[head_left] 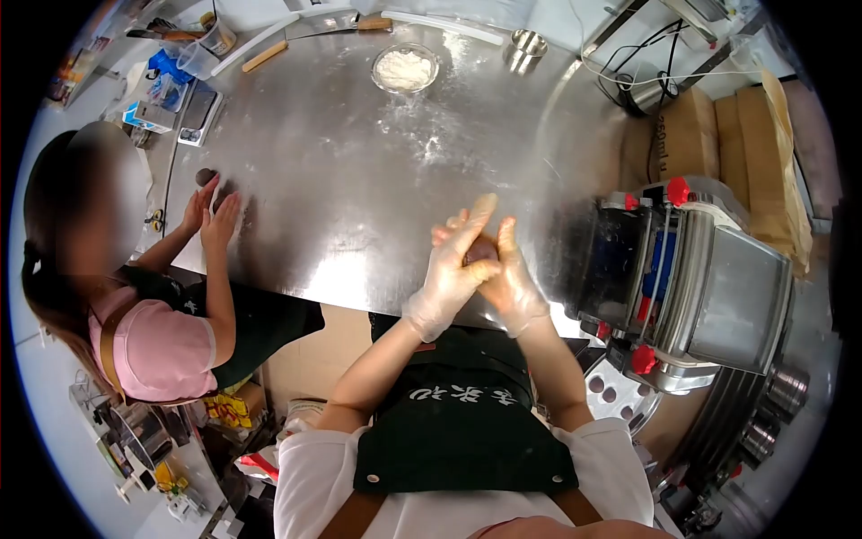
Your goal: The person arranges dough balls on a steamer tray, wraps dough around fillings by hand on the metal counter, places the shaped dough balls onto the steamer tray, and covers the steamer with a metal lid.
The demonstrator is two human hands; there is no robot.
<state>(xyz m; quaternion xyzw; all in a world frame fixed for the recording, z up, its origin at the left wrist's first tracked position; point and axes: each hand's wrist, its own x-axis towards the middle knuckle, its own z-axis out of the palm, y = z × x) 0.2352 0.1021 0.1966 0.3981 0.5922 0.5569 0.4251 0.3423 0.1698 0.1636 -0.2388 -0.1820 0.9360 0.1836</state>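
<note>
A dark brown ball, apparently dough, is cupped between my two hands above the near edge of the steel table. My left hand, in a clear glove, presses on it from the left, fingers pointing away from me. From the right, my right hand, gloved the same way, wraps the other side. Palms and fingers cover part of the ball. Light flour dust lies on the metal tabletop beyond my hands.
At the left, a co-worker's hands are over the table near another brown ball. A bowl of white flour, a metal cup and a knife lie at the back. A roller machine stands close on my right.
</note>
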